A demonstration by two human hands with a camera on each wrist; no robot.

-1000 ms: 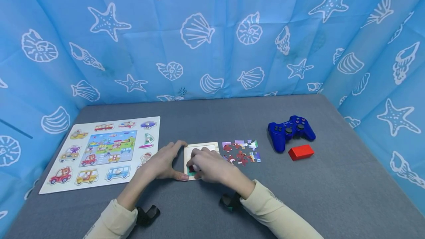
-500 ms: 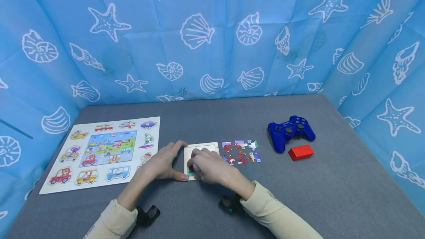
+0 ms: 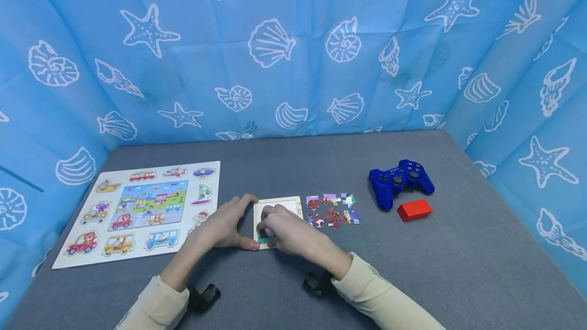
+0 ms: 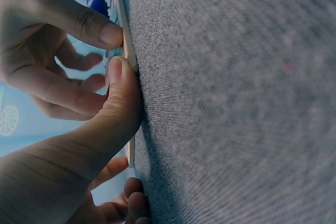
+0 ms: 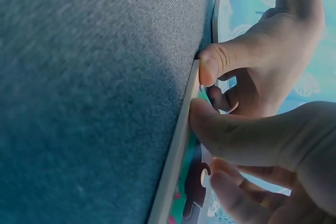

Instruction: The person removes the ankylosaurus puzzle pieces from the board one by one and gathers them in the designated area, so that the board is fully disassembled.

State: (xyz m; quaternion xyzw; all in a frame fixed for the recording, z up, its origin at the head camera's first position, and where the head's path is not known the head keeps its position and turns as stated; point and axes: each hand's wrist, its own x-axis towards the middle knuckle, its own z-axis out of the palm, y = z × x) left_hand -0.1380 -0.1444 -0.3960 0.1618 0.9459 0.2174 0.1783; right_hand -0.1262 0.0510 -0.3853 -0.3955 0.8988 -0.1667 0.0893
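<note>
My left hand [image 3: 227,223] holds a small wooden puzzle tray [image 3: 277,199] at its left side, thumb at the near corner and fingers at the far corner. My right hand [image 3: 295,230] bends over the tray, its fingers curled on a dark brown and green puzzle piece [image 5: 195,184] in the near left part. In the right wrist view the right thumb [image 5: 207,124] lies at the tray's near rim beside the left thumb [image 5: 212,66]. The right hand hides much of the tray's inside. Several loose jigsaw pieces [image 3: 335,218] lie in rows just right of the tray.
A large peg puzzle board [image 3: 59,258] with vehicle pieces lies at the left. On the right are a blue game controller [image 3: 396,181] and a red block [image 3: 415,210]. A blue shell-patterned curtain [image 3: 312,75] rises behind the grey table [image 3: 481,248].
Both hands stay in nearly the same place. Only slight shifts of the right fingers on the puzzle piece show.
</note>
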